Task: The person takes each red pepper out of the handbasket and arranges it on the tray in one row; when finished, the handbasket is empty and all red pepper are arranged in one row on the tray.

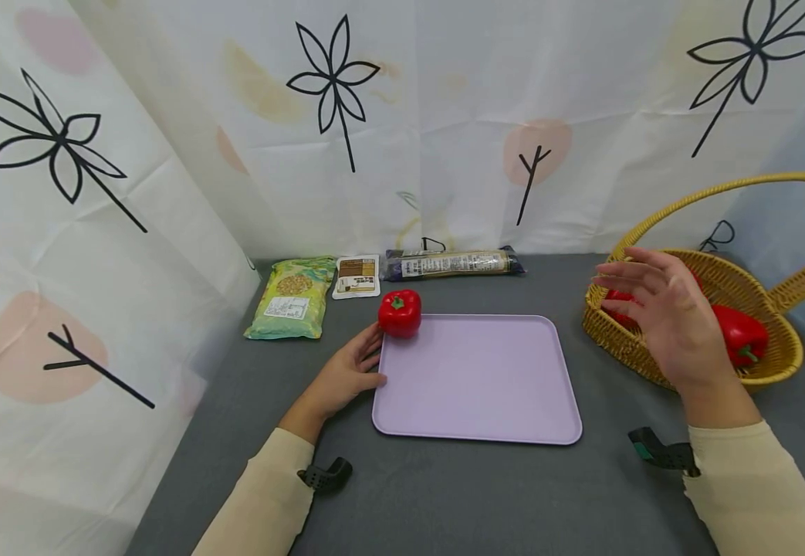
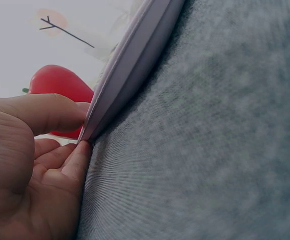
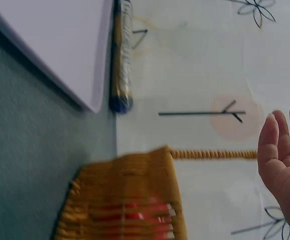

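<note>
My left hand is at the left edge of a lilac tray, pinching its rim between thumb and fingers, as the left wrist view shows up close. A red bell pepper with a green stem sits at the tray's far left corner, just beyond those fingertips. Over the left part of a yellow wicker basket, my right hand is raised with its fingers extended and nothing in them. More red peppers lie inside the basket, some partly hidden behind this hand.
Along the back of the grey table lie a green-yellow packet, a small white-and-brown sachet and a long dark-ended package. The basket's tall handle arches up at the right. A patterned white curtain closes the back and left.
</note>
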The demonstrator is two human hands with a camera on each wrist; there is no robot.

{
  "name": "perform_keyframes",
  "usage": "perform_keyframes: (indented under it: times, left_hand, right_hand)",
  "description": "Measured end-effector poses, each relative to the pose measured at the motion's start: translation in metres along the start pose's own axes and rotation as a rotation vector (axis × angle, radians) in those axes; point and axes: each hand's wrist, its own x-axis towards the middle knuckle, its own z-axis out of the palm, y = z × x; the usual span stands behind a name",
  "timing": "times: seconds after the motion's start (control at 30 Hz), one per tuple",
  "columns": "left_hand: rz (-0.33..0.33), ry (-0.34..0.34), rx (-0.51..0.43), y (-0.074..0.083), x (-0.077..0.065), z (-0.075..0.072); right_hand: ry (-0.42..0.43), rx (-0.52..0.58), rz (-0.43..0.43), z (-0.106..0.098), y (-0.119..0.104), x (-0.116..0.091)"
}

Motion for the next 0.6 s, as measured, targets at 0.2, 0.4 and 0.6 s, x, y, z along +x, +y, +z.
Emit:
perform_keyframes:
  times: [0.2, 0.4, 0.6]
  left_hand:
    - [0.002, 0.001, 0.000, 0.000, 0.001, 0.001]
    - [0.003, -0.003, 0.006, -0.002, 0.002, -0.001]
    - [0.006, -0.004, 0.009, -0.003, 0.002, -0.002]
  right_hand:
    - [0.107, 0.032, -0.056, -0.018, -0.024, -0.007]
    - [0.237, -0.051, -0.064, -0.040, -0.042, -0.018]
    - [0.493, -0.157, -0.120, -0.062, -0.047, -0.026]
